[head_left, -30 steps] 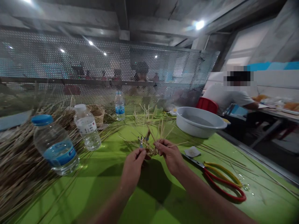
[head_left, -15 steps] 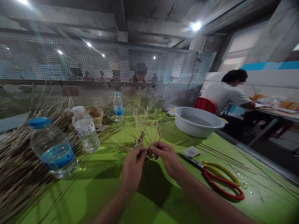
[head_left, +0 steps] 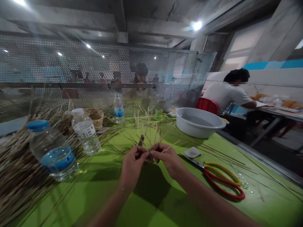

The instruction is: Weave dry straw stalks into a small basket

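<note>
Between my two hands is a small piece of straw weaving point(head_left: 150, 158), its pale strands fanning up and outward. My left hand point(head_left: 134, 159) pinches its left side, thumb and fingers pressed together. From the right, my right hand point(head_left: 164, 156) pinches the weaving close to the left fingertips, with strands rising past its fingers. A dark metal clip point(head_left: 141, 140) stands among the strands just beyond my left hand. Most of the woven part is hidden by my fingers. To the right lie scissors point(head_left: 220, 176) with one red and one yellow handle.
On the left are a large bottle point(head_left: 55, 154), a white-capped bottle point(head_left: 86, 132), a heap of dry straw point(head_left: 19, 170) and a small basket point(head_left: 97, 119). A grey-white basin point(head_left: 201, 126) stands back right, near a folded white tissue point(head_left: 192, 152). A person point(head_left: 227, 90) sits beyond.
Both hands stay at the weaving, with their fingers shifted slightly. The left hand has turned a little, and the clip and strands sit at a different angle. The whole view has drifted slightly.
</note>
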Demonstrator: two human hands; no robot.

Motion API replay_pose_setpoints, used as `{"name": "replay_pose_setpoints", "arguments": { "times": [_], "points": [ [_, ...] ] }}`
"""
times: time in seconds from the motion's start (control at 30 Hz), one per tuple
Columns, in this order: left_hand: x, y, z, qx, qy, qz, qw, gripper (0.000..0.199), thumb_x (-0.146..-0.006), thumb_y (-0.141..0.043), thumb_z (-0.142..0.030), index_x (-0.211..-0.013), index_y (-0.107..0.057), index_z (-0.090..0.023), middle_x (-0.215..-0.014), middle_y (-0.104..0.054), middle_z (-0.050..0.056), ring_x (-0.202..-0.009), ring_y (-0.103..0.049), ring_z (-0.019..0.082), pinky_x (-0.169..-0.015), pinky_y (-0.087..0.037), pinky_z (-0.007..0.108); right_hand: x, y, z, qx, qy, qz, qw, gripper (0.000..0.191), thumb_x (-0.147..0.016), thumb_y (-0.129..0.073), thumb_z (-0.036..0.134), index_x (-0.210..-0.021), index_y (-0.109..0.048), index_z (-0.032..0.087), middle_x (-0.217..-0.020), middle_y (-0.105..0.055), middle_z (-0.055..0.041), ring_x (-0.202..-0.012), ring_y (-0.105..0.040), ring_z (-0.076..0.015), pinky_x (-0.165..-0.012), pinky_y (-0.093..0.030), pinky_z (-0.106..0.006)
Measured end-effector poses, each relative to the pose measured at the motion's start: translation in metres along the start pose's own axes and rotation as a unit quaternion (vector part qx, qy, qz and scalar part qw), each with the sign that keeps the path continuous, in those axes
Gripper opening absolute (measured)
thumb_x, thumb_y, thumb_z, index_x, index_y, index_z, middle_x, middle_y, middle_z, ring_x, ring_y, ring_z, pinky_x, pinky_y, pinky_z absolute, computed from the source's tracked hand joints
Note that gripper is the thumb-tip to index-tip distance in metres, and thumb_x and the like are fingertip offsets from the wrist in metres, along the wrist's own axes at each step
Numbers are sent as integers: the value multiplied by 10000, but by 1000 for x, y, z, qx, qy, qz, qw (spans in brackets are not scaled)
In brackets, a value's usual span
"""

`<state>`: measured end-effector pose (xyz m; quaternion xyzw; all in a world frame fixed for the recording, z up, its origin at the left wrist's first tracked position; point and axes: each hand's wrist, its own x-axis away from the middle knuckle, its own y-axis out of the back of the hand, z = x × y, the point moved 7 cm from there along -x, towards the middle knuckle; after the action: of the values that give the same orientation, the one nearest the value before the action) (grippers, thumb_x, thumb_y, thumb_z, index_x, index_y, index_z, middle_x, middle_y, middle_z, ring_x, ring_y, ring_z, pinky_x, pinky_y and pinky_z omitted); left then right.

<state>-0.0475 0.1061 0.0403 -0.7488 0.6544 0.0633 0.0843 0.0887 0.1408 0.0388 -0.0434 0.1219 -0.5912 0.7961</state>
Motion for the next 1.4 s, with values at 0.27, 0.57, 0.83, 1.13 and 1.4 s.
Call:
{"name": "replay_pose_setpoints", "arguments": {
  "times": [0.27, 0.57, 0.83, 1.13, 1.4],
  "points": [
    [0, -3, 5, 50, 49, 31, 997, 249, -713, -740, -347, -788, -588, -164, -632, -659, -7, -588, -607, 128, -544, -459, 212, -1, -3, 2, -1, -37, 47, 998, 236, -562, -840, 313, -650, -685, 157, -560, -600, 16, -515, -492, -97, -481, -361, -224],
    [3, -7, 3, 106, 104, 76, 986, 396, -664, -799, -400, -901, -595, -159, -654, -679, -4, -598, -617, 135, -592, -481, 241, 1, -7, 4, -1, -47, 83, 995, 231, -587, -845, 323, -650, -692, 161, -582, -603, 13, -536, -491, -102, -492, -357, -229],
    [5, -6, 5, 123, 113, 71, 983, 331, -646, -820, -371, -838, -641, -169, -732, -671, -15, -687, -607, 122, -662, -483, 228, 1, -7, 2, -14, -69, 97, 993, 213, -591, -839, 302, -612, -675, 167, -571, -566, 24, -547, -478, -101, -492, -348, -223],
    [6, -6, 9, 134, 114, 54, 983, 308, -657, -807, -361, -756, -590, -166, -695, -586, -29, -633, -528, 98, -604, -430, 203, 3, -9, 2, -35, -71, 95, 992, 228, -591, -837, 291, -650, -659, 162, -601, -563, 28, -559, -475, -100, -512, -344, -235],
    [6, -5, 6, 90, 73, 45, 992, 286, -683, -776, -368, -739, -570, -177, -679, -552, -33, -615, -505, 107, -552, -429, 205, 3, -6, -1, -45, -67, 68, 994, 137, -603, -780, 220, -632, -654, 174, -578, -554, 32, -543, -449, -100, -526, -312, -244]
  ]
}}
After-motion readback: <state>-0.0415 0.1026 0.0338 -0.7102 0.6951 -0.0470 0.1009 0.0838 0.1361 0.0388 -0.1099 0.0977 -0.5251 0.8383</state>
